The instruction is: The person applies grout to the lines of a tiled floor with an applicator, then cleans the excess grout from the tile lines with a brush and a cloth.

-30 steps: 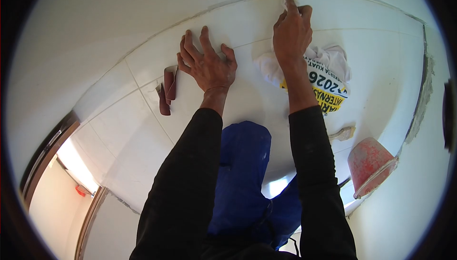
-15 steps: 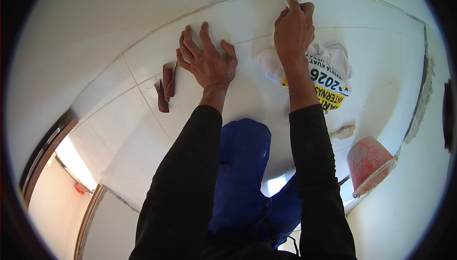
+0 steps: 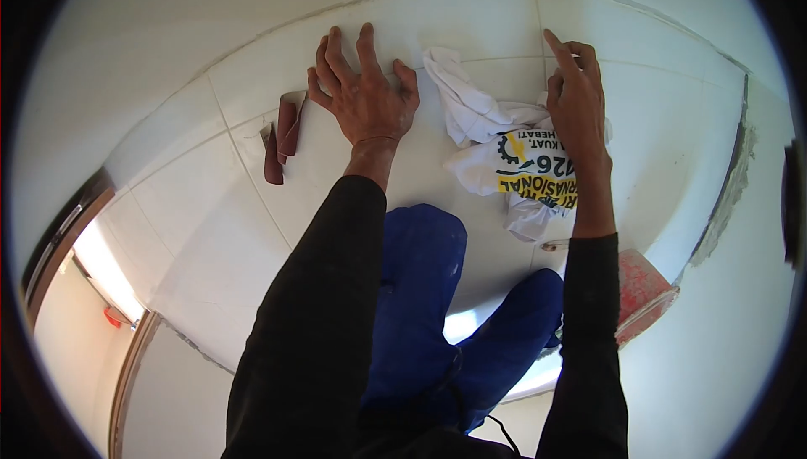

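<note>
Spread on the white tiled floor (image 3: 336, 198), my left hand (image 3: 367, 99) has its fingers apart and holds nothing. To its left lie curled pieces of reddish-brown sandpaper (image 3: 288, 127). My right hand (image 3: 577, 97) has its index finger stretched out near a tile joint, with the other fingers bent. A white cloth with green and yellow print (image 3: 477, 118) lies crumpled beside and partly beneath my right hand and wrist. Whether my right fingers hold any of the cloth is hidden.
A red, plaster-smeared bucket (image 3: 643, 295) stands behind my right forearm. The handle of a brush (image 3: 554, 245) shows beside that forearm. My knees in blue trousers (image 3: 424, 249) are below my hands. A door frame (image 3: 71, 240) stands at the left, and walls border the floor.
My right hand has moved right and down from the floor's far edge, its index finger now extended. The cloth now lies more spread out to the left. My left hand stays spread on the floor.
</note>
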`<state>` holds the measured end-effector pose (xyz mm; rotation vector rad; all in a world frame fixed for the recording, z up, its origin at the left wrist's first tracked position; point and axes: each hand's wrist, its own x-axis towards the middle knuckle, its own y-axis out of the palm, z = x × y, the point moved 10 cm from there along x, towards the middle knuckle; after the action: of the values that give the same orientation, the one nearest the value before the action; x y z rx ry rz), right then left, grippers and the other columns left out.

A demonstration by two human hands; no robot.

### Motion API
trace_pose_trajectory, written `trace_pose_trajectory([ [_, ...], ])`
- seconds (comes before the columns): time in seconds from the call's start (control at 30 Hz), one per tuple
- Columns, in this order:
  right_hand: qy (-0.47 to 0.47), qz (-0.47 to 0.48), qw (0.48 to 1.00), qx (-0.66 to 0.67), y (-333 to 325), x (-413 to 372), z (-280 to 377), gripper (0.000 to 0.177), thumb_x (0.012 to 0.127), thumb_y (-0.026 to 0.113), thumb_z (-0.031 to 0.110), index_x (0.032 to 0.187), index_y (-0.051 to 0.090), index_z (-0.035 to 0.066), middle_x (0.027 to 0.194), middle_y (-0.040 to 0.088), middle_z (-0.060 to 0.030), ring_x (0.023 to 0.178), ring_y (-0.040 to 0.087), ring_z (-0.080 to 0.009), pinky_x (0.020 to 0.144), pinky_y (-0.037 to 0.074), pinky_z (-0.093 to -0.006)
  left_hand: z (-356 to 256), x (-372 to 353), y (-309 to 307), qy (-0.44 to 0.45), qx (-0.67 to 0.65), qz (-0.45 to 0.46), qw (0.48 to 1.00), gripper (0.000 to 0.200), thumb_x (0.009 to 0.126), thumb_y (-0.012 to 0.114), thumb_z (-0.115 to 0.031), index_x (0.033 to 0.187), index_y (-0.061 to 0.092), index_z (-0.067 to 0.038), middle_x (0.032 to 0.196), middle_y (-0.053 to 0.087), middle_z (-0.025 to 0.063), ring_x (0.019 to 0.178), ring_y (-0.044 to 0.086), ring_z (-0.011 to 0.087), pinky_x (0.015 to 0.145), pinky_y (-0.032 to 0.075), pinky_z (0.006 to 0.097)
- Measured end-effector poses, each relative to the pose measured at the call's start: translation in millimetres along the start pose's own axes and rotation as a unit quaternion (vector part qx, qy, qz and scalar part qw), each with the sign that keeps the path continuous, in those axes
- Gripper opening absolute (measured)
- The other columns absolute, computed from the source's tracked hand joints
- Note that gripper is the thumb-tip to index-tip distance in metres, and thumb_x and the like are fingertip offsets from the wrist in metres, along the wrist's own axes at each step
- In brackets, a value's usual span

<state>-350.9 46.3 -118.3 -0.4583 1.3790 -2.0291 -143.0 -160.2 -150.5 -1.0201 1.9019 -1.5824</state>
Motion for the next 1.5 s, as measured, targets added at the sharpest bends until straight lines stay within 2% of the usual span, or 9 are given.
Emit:
trace_pose_trajectory([
  [0.03,-0.019,0.05,0.998,-0.014,9.4,1.5,-0.4,0.06,0.094,0.063,-0.002,0.151,0.061,0.018,0.127,0.058,-0.0156,0.113,0.062,-0.0295,0.098,0.052,-0.0442,-2.2,0.5,-0.4,0.008,0.003,-0.003,1.0,0.062,0.093,0.065,-0.034,0.151,0.052,-0.017,0.158,0.037,0.0186,0.149,0.033,0.0391,0.12,0.022,0.0615],
  [0.07,-0.022,0.053,0.998,-0.016,11.5,2.0,-1.8,0.06,0.094,0.063,-0.002,0.151,0.061,0.018,0.127,0.058,-0.0156,0.113,0.062,-0.0295,0.098,0.052,-0.0442,-1.9,0.9,-0.3,0.004,0.002,-0.002,1.0,0.062,0.093,0.065,-0.034,0.151,0.052,-0.017,0.158,0.037,0.0186,0.149,0.033,0.0391,0.12,0.022,0.0615],
  [0.13,-0.031,0.052,0.993,-0.101,15.7,1.7,0.8,0.079,0.093,0.062,-0.004,0.162,0.05,0.033,0.129,0.053,-0.0134,0.11,0.062,-0.0297,0.095,0.053,-0.0469,-1.9,0.2,-0.3,0.006,0.008,0.001,1.0,0.062,0.093,0.065,-0.035,0.15,0.053,-0.017,0.158,0.037,0.018,0.149,0.033,0.0388,0.119,0.023,0.0613],
  [0.23,-0.024,0.044,0.991,-0.124,22.2,11.3,1.0,0.082,0.094,0.06,-0.003,0.163,0.047,0.039,0.123,0.052,-0.0134,0.108,0.062,-0.0294,0.09,0.055,-0.047,-2.1,0.2,-0.7,0.009,0.007,-0.008,1.0,0.061,0.093,0.065,-0.035,0.15,0.053,-0.017,0.158,0.037,0.0176,0.148,0.033,0.0385,0.119,0.023,0.061],
  [0.43,0.001,0.057,0.984,-0.167,28.9,22.8,-0.6,0.084,0.094,0.059,-0.003,0.164,0.043,0.041,0.114,0.05,-0.0116,0.1,0.063,-0.0282,0.079,0.059,-0.044,-0.2,-0.5,-0.3,0.01,-0.017,-0.022,1.0,0.062,0.089,0.067,-0.035,0.147,0.055,-0.019,0.157,0.04,0.0199,0.151,0.033,0.038,0.117,0.024,0.0652],
  [0.67,0.018,0.063,0.984,-0.166,29.1,26.6,-2.2,0.084,0.094,0.059,-0.002,0.164,0.042,0.042,0.114,0.052,-0.0117,0.098,0.066,-0.0289,0.08,0.06,-0.0456,0.5,-1.0,0.4,0.009,-0.014,-0.02,1.0,0.061,0.089,0.068,-0.035,0.147,0.055,-0.019,0.157,0.04,0.0193,0.151,0.033,0.0381,0.117,0.024,0.0657],
  [0.83,0.035,0.078,0.993,-0.077,22.3,33.8,-10.0,0.081,0.096,0.059,0.001,0.164,0.04,0.041,0.115,0.058,-0.0154,0.1,0.071,-0.0339,0.083,0.06,-0.0503,-1.1,-0.9,0.0,0.012,0.003,-0.013,1.0,0.06,0.092,0.065,-0.036,0.149,0.053,-0.018,0.157,0.037,0.0182,0.147,0.034,0.0388,0.119,0.023,0.0611],
  [1.17,0.031,0.108,0.986,-0.125,20.9,43.7,-6.1,0.081,0.097,0.058,0.002,0.164,0.041,0.044,0.108,0.062,-0.0156,0.092,0.074,-0.036,0.08,0.06,-0.0508,0.4,-1.3,2.6,0.009,0.013,-0.008,1.0,0.06,0.092,0.065,-0.037,0.148,0.054,-0.019,0.156,0.038,0.0181,0.147,0.034,0.0383,0.118,0.024,0.0609],
  [1.5,0.022,0.074,0.993,-0.092,18.6,36.8,-17.5,0.082,0.095,0.056,0.0,0.164,0.042,0.043,0.111,0.063,-0.0149,0.093,0.074,-0.0363,0.081,0.06,-0.0515,0.9,-1.8,1.6,0.009,0.005,-0.02,1.0,0.059,0.092,0.066,-0.036,0.147,0.054,-0.019,0.156,0.038,0.0175,0.146,0.035,0.0383,0.117,0.024,0.0616],
])
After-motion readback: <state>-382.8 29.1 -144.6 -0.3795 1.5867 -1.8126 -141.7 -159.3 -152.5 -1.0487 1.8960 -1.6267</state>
